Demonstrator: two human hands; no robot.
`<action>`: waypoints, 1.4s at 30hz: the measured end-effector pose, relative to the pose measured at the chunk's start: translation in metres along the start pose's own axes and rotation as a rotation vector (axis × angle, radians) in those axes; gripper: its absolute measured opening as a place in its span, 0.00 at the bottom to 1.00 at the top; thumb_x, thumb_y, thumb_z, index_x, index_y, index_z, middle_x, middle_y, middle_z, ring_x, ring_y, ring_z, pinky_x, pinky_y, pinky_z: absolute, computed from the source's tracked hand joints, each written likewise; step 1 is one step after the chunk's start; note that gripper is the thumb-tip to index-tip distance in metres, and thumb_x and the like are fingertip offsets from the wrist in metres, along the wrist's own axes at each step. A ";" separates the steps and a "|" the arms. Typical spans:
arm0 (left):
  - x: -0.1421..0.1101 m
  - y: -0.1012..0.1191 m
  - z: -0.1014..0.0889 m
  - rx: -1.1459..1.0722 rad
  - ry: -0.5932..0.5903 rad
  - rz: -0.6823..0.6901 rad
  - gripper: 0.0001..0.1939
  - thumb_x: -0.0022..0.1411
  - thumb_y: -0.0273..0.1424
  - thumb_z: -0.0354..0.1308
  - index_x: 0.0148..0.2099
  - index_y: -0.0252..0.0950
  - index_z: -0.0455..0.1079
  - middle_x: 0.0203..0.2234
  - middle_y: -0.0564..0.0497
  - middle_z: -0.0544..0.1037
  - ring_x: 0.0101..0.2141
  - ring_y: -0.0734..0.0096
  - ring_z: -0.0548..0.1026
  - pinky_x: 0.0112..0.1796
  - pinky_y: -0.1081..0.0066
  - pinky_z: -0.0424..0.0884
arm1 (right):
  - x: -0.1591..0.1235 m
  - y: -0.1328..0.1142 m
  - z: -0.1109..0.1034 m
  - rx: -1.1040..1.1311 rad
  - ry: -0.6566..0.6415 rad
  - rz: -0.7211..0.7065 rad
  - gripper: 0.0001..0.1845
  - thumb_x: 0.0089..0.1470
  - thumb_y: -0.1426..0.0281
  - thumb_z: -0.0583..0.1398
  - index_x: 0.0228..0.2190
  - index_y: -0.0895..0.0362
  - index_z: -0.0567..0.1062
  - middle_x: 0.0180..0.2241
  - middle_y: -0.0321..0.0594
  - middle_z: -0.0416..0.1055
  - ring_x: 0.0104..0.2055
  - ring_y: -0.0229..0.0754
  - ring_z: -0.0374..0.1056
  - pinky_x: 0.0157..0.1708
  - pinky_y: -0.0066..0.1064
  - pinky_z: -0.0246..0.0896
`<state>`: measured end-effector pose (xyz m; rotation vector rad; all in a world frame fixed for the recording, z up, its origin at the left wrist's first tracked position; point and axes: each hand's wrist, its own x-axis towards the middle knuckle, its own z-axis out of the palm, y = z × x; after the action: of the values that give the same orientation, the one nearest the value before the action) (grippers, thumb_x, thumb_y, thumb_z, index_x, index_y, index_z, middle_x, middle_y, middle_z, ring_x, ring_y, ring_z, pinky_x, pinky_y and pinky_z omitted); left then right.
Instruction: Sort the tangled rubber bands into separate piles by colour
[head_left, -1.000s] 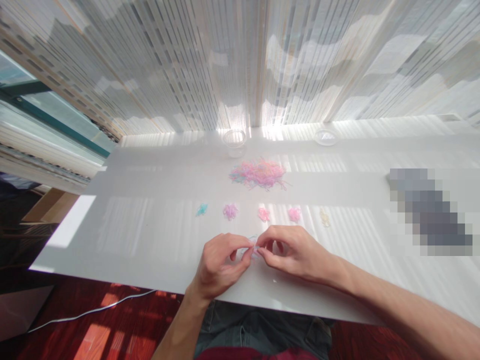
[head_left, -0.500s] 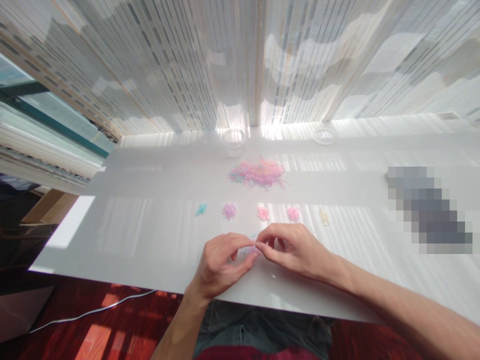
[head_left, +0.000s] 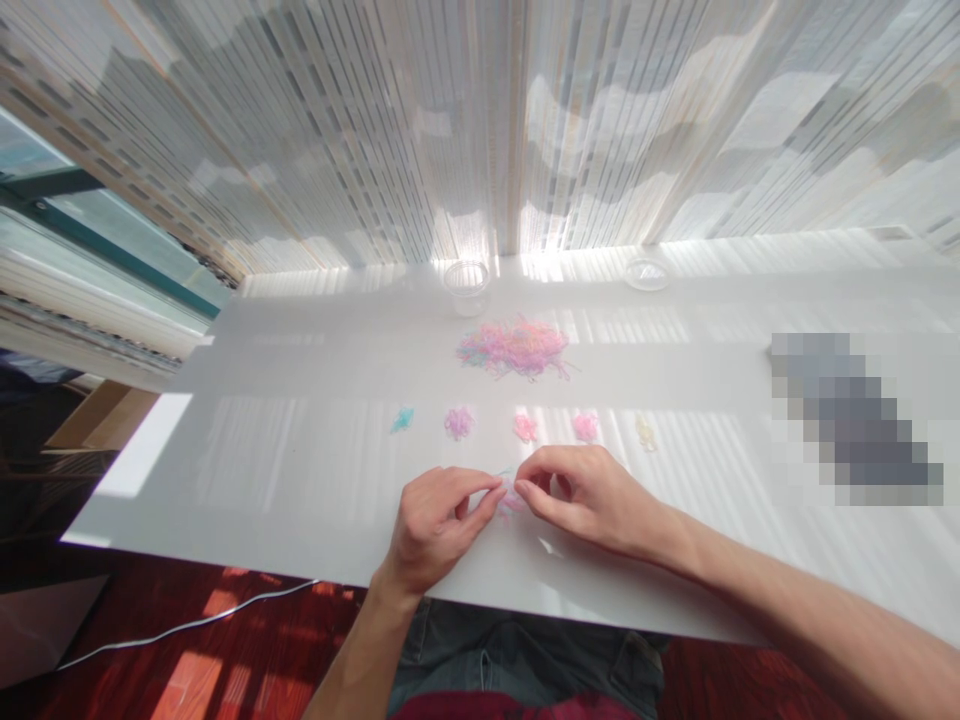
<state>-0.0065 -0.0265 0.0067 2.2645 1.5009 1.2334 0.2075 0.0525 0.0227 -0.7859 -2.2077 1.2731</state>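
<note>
A white desk (head_left: 247, 460) fills most of the view, its far edge along a tall striped curtain (head_left: 480, 130) and its near edge in front of the person's dark trousers (head_left: 525, 650). Sunlight falls across the top in pale stripes, with a bright patch by the left edge. Near the far edge stand a clear cup (head_left: 467, 290) and, farther right, a shallow clear dish (head_left: 646, 275). In front of the cup lies a loose heap of mixed pastel strands (head_left: 515, 347). Between it and the near edge runs a row of small piles: teal (head_left: 403, 419), purple (head_left: 459, 422), coral (head_left: 525, 428), pink (head_left: 586, 426) and pale yellow (head_left: 646, 431). The left hand (head_left: 435, 525) and right hand (head_left: 589, 500) are above the near part, each with thumb and forefinger closed in a pinch, the two pinches just apart; whether either grips a strand cannot be told. A small mixed pile (head_left: 510, 500) shows between and behind the fingertips. A blurred dark object (head_left: 862, 420) lies toward the right edge. Left of the desk are a green window frame (head_left: 112, 235), a cardboard box (head_left: 105, 415) and, below, a white cable (head_left: 187, 622) on a red wooden floor (head_left: 247, 655).
</note>
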 end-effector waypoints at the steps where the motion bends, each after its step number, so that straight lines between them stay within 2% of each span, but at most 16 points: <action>1: 0.001 0.000 0.000 -0.002 0.005 -0.004 0.02 0.68 0.26 0.65 0.43 0.37 0.77 0.29 0.52 0.84 0.22 0.76 0.73 0.28 0.72 0.70 | 0.000 0.000 0.000 -0.003 0.000 0.000 0.09 0.62 0.69 0.60 0.33 0.57 0.80 0.24 0.34 0.75 0.23 0.33 0.65 0.26 0.24 0.61; 9: 0.001 0.004 0.000 -0.014 0.006 -0.025 0.03 0.67 0.25 0.65 0.42 0.37 0.77 0.29 0.52 0.84 0.22 0.76 0.73 0.27 0.72 0.71 | 0.001 0.001 -0.002 -0.018 0.005 -0.018 0.10 0.63 0.68 0.59 0.33 0.57 0.79 0.25 0.35 0.75 0.23 0.33 0.65 0.26 0.24 0.60; 13: 0.001 0.004 -0.009 0.023 0.036 -0.076 0.03 0.67 0.26 0.64 0.41 0.37 0.79 0.30 0.51 0.85 0.24 0.75 0.75 0.29 0.72 0.74 | 0.000 0.002 -0.003 -0.047 0.014 -0.044 0.09 0.63 0.69 0.58 0.34 0.57 0.78 0.26 0.35 0.75 0.24 0.33 0.65 0.27 0.25 0.61; 15: 0.002 -0.004 -0.019 0.088 0.097 -0.147 0.03 0.67 0.27 0.64 0.40 0.38 0.80 0.31 0.51 0.85 0.24 0.76 0.75 0.28 0.74 0.73 | 0.000 0.003 -0.004 -0.070 0.021 -0.060 0.09 0.63 0.69 0.58 0.34 0.57 0.78 0.27 0.36 0.76 0.25 0.34 0.66 0.28 0.25 0.61; 18: 0.005 -0.025 -0.038 0.230 0.250 -0.336 0.05 0.66 0.32 0.65 0.39 0.38 0.82 0.29 0.53 0.83 0.21 0.77 0.70 0.24 0.74 0.69 | 0.001 0.007 -0.005 -0.098 0.023 -0.077 0.09 0.64 0.70 0.57 0.34 0.57 0.77 0.28 0.36 0.76 0.25 0.34 0.66 0.27 0.26 0.60; 22: 0.008 -0.051 -0.052 0.402 0.305 -0.486 0.08 0.64 0.35 0.64 0.39 0.37 0.83 0.27 0.53 0.81 0.21 0.76 0.68 0.28 0.72 0.69 | 0.003 0.011 -0.006 -0.148 0.023 -0.096 0.10 0.64 0.71 0.56 0.34 0.56 0.77 0.28 0.38 0.75 0.26 0.36 0.67 0.28 0.28 0.60; 30: 0.004 -0.061 -0.048 0.505 0.270 -0.516 0.09 0.64 0.35 0.63 0.39 0.37 0.83 0.26 0.52 0.79 0.22 0.74 0.69 0.30 0.72 0.68 | 0.003 0.014 -0.005 -0.211 0.022 -0.161 0.11 0.64 0.71 0.54 0.34 0.57 0.77 0.27 0.39 0.75 0.27 0.37 0.68 0.29 0.29 0.59; 37: 0.003 -0.061 -0.046 0.473 0.236 -0.515 0.11 0.64 0.37 0.62 0.41 0.37 0.82 0.33 0.51 0.81 0.20 0.76 0.66 0.29 0.72 0.67 | 0.004 0.016 -0.006 -0.264 0.051 -0.203 0.11 0.64 0.72 0.55 0.34 0.58 0.77 0.26 0.38 0.74 0.26 0.37 0.67 0.28 0.29 0.57; 42: 0.002 -0.059 -0.045 0.477 0.250 -0.626 0.15 0.63 0.38 0.60 0.46 0.37 0.81 0.27 0.53 0.79 0.22 0.73 0.70 0.31 0.71 0.69 | 0.004 0.018 -0.008 -0.296 0.089 -0.259 0.10 0.65 0.72 0.55 0.34 0.58 0.76 0.24 0.35 0.72 0.24 0.35 0.63 0.27 0.27 0.54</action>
<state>-0.0787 -0.0089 0.0055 1.6384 2.5591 1.0599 0.2139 0.0673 0.0107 -0.6216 -2.3629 0.7859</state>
